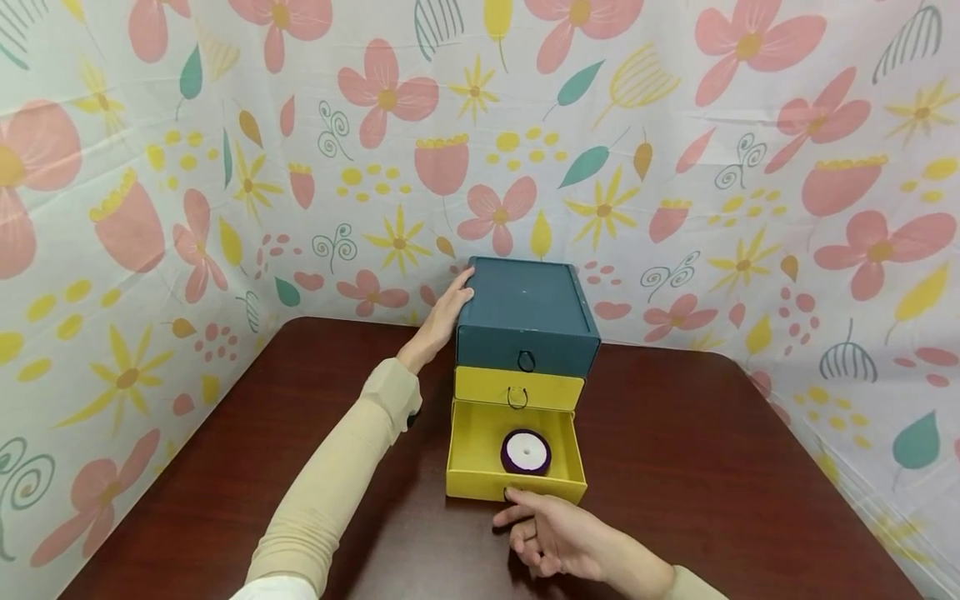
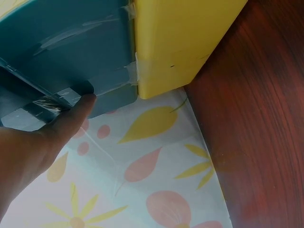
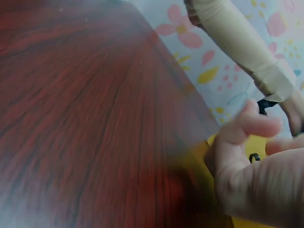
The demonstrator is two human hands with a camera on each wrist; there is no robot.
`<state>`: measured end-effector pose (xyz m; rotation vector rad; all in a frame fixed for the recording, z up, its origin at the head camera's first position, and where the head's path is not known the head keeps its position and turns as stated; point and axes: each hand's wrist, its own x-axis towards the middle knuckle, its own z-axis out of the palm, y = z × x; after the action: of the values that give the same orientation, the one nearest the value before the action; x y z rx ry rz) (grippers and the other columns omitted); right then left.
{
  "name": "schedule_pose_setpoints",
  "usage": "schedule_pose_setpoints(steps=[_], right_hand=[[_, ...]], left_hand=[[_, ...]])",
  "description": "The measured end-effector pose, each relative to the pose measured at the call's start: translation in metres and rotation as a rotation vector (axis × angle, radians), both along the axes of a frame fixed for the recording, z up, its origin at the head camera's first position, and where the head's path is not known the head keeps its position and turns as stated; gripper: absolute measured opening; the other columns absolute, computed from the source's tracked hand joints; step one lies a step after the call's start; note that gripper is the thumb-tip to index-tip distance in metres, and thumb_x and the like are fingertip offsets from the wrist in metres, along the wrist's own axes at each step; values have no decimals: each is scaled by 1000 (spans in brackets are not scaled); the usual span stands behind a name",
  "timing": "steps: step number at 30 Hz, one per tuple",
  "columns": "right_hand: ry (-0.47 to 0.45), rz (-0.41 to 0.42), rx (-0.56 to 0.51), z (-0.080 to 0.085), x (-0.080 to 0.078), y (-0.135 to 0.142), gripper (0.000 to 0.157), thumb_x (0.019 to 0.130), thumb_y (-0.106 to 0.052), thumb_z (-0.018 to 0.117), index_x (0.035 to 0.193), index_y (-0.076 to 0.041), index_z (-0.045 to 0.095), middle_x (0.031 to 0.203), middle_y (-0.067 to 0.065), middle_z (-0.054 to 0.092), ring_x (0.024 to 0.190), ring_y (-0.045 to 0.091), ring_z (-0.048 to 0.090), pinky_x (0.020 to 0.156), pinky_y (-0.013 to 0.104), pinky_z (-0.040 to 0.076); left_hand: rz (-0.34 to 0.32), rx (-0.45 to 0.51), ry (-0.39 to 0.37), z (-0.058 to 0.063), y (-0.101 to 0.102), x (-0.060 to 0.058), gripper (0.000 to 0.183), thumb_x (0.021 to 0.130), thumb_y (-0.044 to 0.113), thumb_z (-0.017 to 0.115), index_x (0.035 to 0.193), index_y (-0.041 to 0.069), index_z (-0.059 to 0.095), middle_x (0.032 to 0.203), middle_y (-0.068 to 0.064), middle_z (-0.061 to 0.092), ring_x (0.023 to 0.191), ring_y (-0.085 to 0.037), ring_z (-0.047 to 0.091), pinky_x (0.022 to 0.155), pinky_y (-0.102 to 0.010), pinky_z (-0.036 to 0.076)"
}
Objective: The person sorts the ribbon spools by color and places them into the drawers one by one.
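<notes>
A small chest of drawers with a dark teal upper unit (image 1: 528,296) stands against the patterned cloth. Its bottom yellow drawer (image 1: 468,486) is pulled out, and a spool of dark purple ribbon (image 1: 526,452) with a white centre lies in it. My left hand (image 1: 442,315) rests against the left side of the teal unit, near its back top edge; the left wrist view shows a finger on that side. At the bottom drawer's front, my right hand (image 1: 558,537) has its thumb at the small dark pull, with the other fingers loosely bent and apart from the thumb.
Above the bottom drawer, the closed yellow drawer (image 1: 480,386) has a dark ring pull (image 1: 517,397); the teal front has another ring (image 1: 527,360). The dark red-brown table (image 1: 712,475) extends on both sides. Flower-patterned cloth (image 1: 300,167) hangs behind and beside it.
</notes>
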<state>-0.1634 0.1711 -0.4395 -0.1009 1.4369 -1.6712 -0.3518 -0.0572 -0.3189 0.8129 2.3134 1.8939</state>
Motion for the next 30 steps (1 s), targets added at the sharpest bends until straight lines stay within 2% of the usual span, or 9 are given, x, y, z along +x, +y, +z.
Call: schedule_pose_setpoints(steps=[4, 8, 13, 30], right_hand=[[-60, -114, -116, -9, -4, -6, 33, 101, -39, 42, 106, -11, 58, 65, -13, 57, 56, -1, 48, 49, 12, 36], [-32, -154, -177, -15, -7, -11, 28, 103, -31, 41, 96, -15, 63, 64, -15, 56, 56, -1, 45, 47, 13, 33], [9, -183, -153, -15, -9, -15, 28, 103, -31, 43, 91, -16, 63, 63, -15, 56, 54, -1, 45, 46, 12, 32], [83, -251, -130, -14, -23, -14, 24, 102, -26, 47, 88, -12, 61, 62, -12, 55, 54, -1, 44, 45, 11, 33]], left_hand=[[10, -4, 0, -4, 2, -6, 56, 105, 35, 29, 157, 22, 12, 165, 2, 4, 152, -26, 10, 120, -56, 10], [46, -16, 15, -12, 4, -16, 56, 104, 41, 29, 157, 27, 14, 164, 5, 6, 152, -23, 10, 120, -55, 12], [73, -18, 36, -16, 5, -20, 57, 103, 43, 29, 156, 28, 16, 164, 6, 8, 152, -21, 9, 119, -55, 14], [59, -10, 55, -20, 3, -19, 57, 103, 46, 28, 156, 29, 15, 164, 6, 8, 151, -23, 13, 119, -55, 13]])
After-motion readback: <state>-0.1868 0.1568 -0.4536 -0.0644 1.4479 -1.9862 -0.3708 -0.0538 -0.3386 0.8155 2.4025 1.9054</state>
